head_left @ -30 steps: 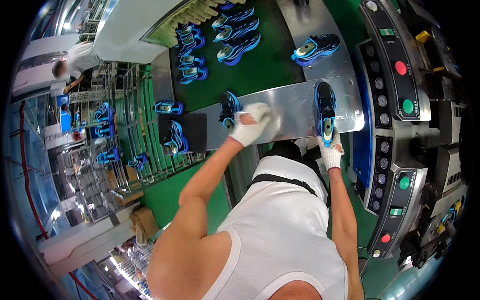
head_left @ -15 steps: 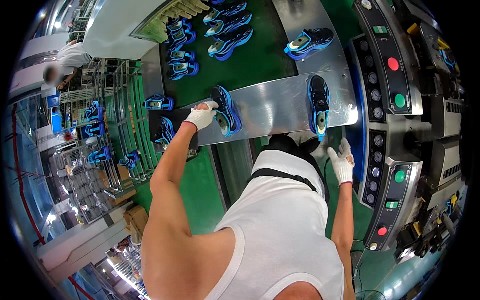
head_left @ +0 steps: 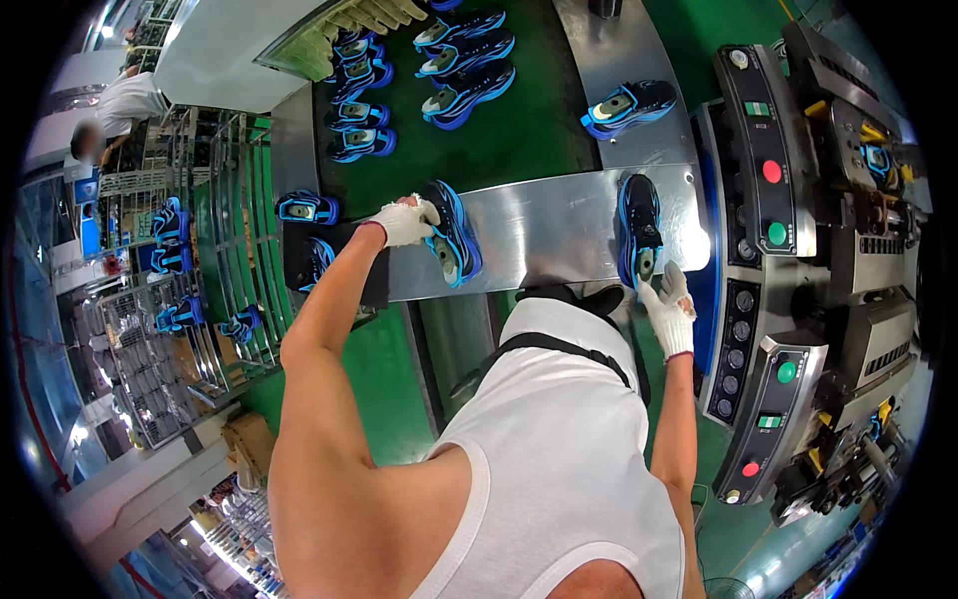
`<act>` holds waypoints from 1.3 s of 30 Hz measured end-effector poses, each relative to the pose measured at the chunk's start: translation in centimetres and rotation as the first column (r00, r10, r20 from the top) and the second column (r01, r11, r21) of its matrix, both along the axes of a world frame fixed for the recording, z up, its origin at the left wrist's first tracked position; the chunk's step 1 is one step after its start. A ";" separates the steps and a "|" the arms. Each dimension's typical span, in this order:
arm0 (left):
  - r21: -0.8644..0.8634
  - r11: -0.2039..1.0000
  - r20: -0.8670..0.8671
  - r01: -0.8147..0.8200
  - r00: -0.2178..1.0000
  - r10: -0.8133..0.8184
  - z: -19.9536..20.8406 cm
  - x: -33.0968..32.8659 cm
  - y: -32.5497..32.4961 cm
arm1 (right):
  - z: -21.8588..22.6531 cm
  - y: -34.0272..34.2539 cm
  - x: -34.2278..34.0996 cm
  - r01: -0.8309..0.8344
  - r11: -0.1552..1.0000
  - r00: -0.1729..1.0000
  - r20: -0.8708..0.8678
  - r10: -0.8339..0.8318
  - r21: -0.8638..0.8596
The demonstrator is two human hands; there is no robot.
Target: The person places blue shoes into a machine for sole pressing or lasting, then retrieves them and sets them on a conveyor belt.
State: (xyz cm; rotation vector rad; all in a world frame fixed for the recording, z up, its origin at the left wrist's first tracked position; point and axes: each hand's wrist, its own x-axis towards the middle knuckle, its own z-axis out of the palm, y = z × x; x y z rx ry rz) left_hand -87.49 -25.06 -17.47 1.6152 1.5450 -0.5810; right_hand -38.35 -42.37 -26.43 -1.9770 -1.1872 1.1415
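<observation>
Left along the table [head_left: 549, 225], the left hand [head_left: 407, 222] curled against one shoe's side [head_left: 457, 232], firm grip unclear! Right along it, the right hand [head_left: 669, 311], fingers spread, met another shoe [head_left: 638, 215] at the heel.

From here I've got the left arm [head_left: 321, 389] bent at the elbow [head_left: 307, 344], left hand [head_left: 404, 224] at eleven o'clock from the chest [head_left: 559, 449], fingers [head_left: 428, 212] curled; the right hand [head_left: 669, 313] sits at one o'clock, fingers [head_left: 676, 281] parted.

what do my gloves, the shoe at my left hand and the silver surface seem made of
Gloves: matte white fabric, probably knitted, judging by the soft, close fit.
Shoe: dark upper, likely textile, weave too small to tell; blue sole, perhaps foam or rubber, from its sculpted sides.
Silver surface: probably steel sheet, satin finish, from its blurred glare.
</observation>
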 end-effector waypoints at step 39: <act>0.156 0.611 0.547 0.776 0.447 -0.707 8.6 39.4 -23.3 | 20.5 -27.9 -11.9 0.926 -0.375 -0.332 -0.555 -0.763 -0.040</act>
